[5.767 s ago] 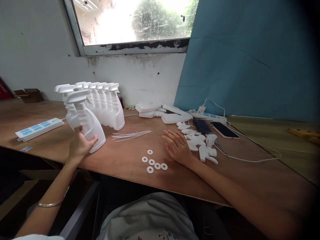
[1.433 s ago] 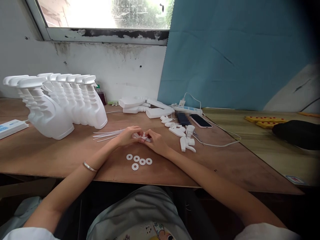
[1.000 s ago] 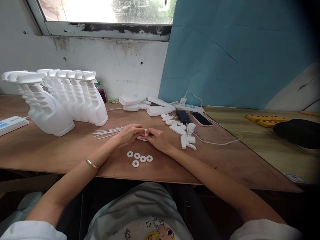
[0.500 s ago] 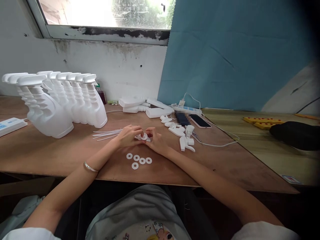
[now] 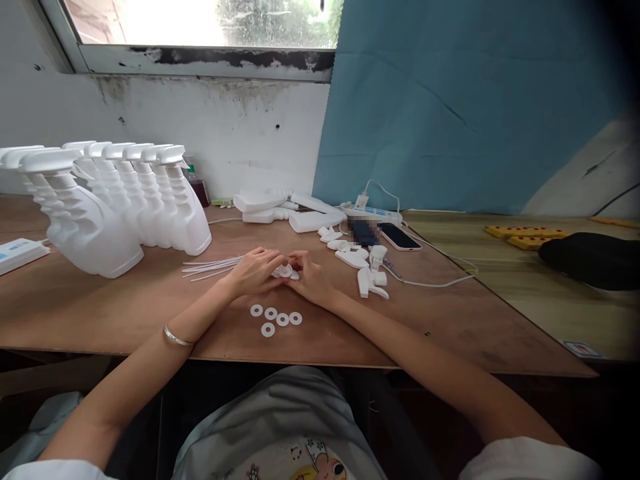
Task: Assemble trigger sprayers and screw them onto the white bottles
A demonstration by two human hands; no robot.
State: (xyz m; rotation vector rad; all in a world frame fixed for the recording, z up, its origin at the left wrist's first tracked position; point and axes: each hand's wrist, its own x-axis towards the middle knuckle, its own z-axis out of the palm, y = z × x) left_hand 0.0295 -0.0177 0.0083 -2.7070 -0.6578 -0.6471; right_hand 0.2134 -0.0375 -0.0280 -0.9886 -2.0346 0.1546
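My left hand (image 5: 257,272) and my right hand (image 5: 311,280) meet above the table, both closed around a white trigger spray head (image 5: 295,275) that the fingers largely hide. A white ring washer (image 5: 285,271) sits at its collar, with fingertips pressing close to it. Just in front of my hands, several loose white washers (image 5: 271,313) lie flat on the brown tabletop (image 5: 330,343). Thin white dip tubes (image 5: 210,267) lie in a loose bundle beside my left hand.
Upright spray bottles (image 5: 185,213) with heads stand in rows at the left. Other white bottles (image 5: 315,221) lie at the back. Loose spray heads (image 5: 373,280), a phone (image 5: 400,236) and a white cable (image 5: 435,285) are to the right. A power strip (image 5: 23,253) rests far left.
The washer between my hands has tilted and now shows less of its face. My fingers have shifted slightly around it. The whole view has moved a little.
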